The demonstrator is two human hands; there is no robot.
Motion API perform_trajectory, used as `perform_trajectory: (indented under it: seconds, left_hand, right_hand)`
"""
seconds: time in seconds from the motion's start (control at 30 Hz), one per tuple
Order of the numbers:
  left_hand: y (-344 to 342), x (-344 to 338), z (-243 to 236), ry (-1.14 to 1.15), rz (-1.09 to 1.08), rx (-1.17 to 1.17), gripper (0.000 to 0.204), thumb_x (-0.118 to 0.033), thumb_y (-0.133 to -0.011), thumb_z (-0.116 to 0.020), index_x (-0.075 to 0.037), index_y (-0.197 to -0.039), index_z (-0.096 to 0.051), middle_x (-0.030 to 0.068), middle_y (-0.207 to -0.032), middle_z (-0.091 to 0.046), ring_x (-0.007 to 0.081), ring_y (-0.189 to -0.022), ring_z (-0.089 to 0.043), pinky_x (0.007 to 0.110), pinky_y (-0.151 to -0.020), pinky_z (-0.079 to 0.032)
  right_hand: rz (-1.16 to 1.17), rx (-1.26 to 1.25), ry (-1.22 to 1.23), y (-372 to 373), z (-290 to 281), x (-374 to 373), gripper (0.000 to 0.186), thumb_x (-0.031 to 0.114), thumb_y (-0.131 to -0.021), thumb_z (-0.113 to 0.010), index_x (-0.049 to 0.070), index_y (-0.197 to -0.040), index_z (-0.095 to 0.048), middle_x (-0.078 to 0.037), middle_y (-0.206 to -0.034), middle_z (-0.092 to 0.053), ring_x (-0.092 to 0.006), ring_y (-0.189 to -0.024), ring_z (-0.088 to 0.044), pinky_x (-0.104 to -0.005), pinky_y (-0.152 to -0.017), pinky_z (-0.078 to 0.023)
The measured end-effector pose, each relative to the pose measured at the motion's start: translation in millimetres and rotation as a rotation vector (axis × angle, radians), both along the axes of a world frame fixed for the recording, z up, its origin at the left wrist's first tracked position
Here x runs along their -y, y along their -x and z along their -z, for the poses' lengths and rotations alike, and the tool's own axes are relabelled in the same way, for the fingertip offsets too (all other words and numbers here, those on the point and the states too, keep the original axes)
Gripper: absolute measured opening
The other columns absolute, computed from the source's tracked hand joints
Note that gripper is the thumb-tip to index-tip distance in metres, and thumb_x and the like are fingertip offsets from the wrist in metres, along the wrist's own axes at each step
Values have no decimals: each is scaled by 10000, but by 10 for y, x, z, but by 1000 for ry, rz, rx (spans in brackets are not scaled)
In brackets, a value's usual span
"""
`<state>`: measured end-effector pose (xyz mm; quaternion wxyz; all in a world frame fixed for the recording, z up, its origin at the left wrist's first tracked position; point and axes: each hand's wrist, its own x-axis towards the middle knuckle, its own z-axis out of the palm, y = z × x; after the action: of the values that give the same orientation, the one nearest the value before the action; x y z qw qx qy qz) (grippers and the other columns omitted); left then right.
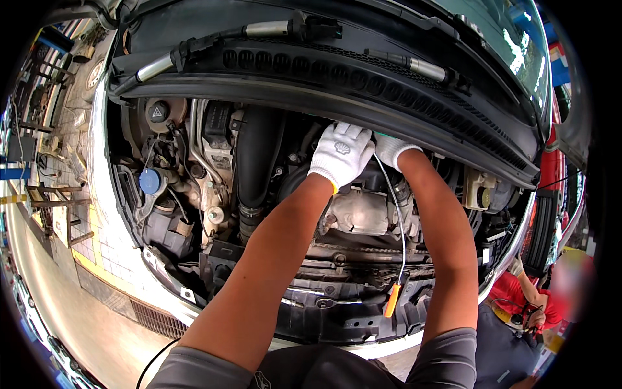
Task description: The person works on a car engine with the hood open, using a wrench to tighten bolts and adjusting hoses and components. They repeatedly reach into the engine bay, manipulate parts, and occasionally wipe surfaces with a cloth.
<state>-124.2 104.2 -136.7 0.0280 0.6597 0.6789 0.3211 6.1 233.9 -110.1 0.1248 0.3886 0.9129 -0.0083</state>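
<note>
I lean over a car's open engine bay. Both my hands wear white knit gloves and reach deep toward the back of the engine, below the black cowl panel. My left hand lies knuckles up, fingers curled down onto a part I cannot see. My right hand sits just beside it, mostly hidden behind the left glove and the cowl. A thin grey cable runs down from the hands to an orange-tipped plug hanging over the front of the bay.
A blue cap and a round black cap sit at the bay's left. A silver heat shield lies under my forearms. Another person in red crouches at the lower right. Tiled floor and a drain grate lie left.
</note>
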Motion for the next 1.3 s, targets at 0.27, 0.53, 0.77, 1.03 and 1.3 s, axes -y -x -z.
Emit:
perform_trajectory:
  seconds: [0.27, 0.53, 0.77, 1.03, 1.3]
  left_hand:
    - [-23, -13, 25, -60, -15, 11, 287, -354, -983, -631, -94, -1002, -751, 84, -1093, -745, 284, -1092, -664, 451, -965, -515]
    - [-15, -6, 25, 13, -6, -12, 359, -320, -967, -620, -33, -1135, -755, 110, -1237, -720, 288, -1189, -632, 460, -970, -511]
    - [5, -19, 34, 33, 18, -43, 342, -320, -965, -622, -46, -1122, -754, 103, -1254, -714, 285, -1203, -622, 459, -962, -513]
    - [-2, -22, -23, 70, 17, -51, 369, -324, -978, -618, -47, -1184, -746, 102, -1290, -703, 288, -1233, -610, 457, -1013, -501]
    - [64, 147, 69, -201, -56, 104, 383, -283, -964, -674, -93, -1295, -696, 128, -1335, -671, 346, -1311, -579, 483, -1108, -471]
  right_hand:
    - [-7, 21, 20, -75, 21, 31, 425, 268, -997, -562, 70, -1346, -701, -218, -1481, -611, -403, -1411, -536, -494, -1205, -407]
    - [14, 54, 57, -27, 1, 40, 428, 244, -1031, -516, 75, -1395, -664, -218, -1506, -589, -402, -1416, -532, -493, -1203, -412]
    - [58, 72, 63, 45, 0, -10, 460, 270, -1045, -513, 114, -1466, -615, -199, -1565, -546, -395, -1454, -495, -481, -1229, -391]
    - [132, -77, 28, -30, 313, -257, 477, 302, -1052, -492, 143, -1487, -606, -164, -1608, -514, -377, -1492, -457, -471, -1257, -357]
    - [179, -307, 173, -384, -905, 862, 413, 290, -1027, -541, 114, -1380, -661, -224, -1331, -684, -414, -1261, -626, -496, -1104, -475]
